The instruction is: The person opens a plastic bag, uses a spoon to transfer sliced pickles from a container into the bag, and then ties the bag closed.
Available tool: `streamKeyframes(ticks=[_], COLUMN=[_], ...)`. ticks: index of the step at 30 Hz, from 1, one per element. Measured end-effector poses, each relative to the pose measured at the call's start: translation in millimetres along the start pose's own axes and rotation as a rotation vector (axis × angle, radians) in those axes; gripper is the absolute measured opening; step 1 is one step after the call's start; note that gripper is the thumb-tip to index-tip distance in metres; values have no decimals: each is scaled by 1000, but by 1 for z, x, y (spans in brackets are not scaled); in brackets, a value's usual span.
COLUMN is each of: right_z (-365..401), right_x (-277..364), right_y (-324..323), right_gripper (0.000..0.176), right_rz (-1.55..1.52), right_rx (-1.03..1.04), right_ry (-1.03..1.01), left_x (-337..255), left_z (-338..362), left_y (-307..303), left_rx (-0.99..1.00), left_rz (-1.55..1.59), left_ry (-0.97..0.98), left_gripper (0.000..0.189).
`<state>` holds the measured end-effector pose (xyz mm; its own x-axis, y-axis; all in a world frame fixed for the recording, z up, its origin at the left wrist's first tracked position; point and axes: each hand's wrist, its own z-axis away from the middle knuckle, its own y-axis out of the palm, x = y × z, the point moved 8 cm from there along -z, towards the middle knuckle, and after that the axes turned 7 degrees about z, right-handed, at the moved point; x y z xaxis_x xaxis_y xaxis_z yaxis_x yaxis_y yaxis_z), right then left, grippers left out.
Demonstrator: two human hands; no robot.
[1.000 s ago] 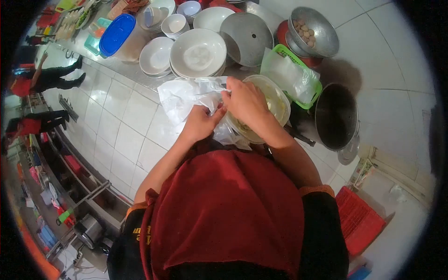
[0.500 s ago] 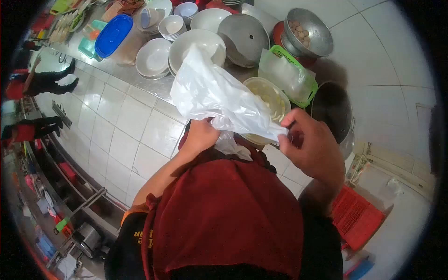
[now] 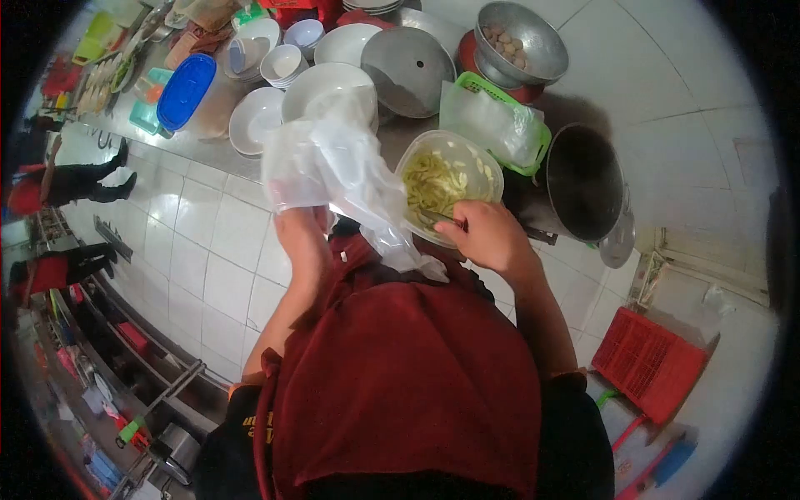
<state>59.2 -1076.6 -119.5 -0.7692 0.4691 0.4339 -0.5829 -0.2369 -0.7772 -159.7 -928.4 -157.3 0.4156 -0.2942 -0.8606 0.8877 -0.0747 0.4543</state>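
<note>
My left hand (image 3: 302, 235) grips a white plastic bag (image 3: 342, 158), its fingers mostly hidden by the plastic. The bag spreads upward over the stacked bowls, and a loose end trails toward my apron. To the right, my right hand (image 3: 493, 236) is closed around the dark handle of a metal utensil (image 3: 435, 217), whose far end sits among pale green sliced vegetables (image 3: 431, 179). These slices lie in a translucent plastic tub (image 3: 486, 162) just beyond the right hand. I cannot tell whether the utensil is a spoon or tongs.
White bowls (image 3: 252, 122), a round metal lid (image 3: 408, 73) and a blue-lidded container (image 3: 187, 92) stand on the steel table. A green basket (image 3: 543, 152), a deep dark pot (image 3: 583, 183) and a metal bowl of round balls (image 3: 550, 54) are at right. Two people stand far left.
My right hand has let go of the bag's edge and now holds a utensil in the tub. My left hand has moved left with the bag, uncovering the tub.
</note>
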Motion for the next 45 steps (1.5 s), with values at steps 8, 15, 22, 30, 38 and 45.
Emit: streamKeyframes(ticks=[8,15,22,30,38,45], right_z=[-52,-73,-60,-86,-72,-53], right_x=[-10,-21,2,-26,-14,-3], right_y=[34,41,44,98,38,16], right_gripper=[19,33,26,30,36,35], right_rz=[359,389,381,518,379,290], right_rx=[126,-85,183,205,94,261], right_ry=[-67,118,-358,-362,20,-191], left_x=[5,15,68,90,79,88], left_z=[3,30,22,-2,14,17], left_y=[-35,-8,27,27,38,29], left_rx=[-100,321,533,580,662,583], left_rz=[-512,-906,-973,-953,-847,-893], left_ry=[203,-122,-241,183,-50,-226], left_gripper=[24,39,45,38,33,27])
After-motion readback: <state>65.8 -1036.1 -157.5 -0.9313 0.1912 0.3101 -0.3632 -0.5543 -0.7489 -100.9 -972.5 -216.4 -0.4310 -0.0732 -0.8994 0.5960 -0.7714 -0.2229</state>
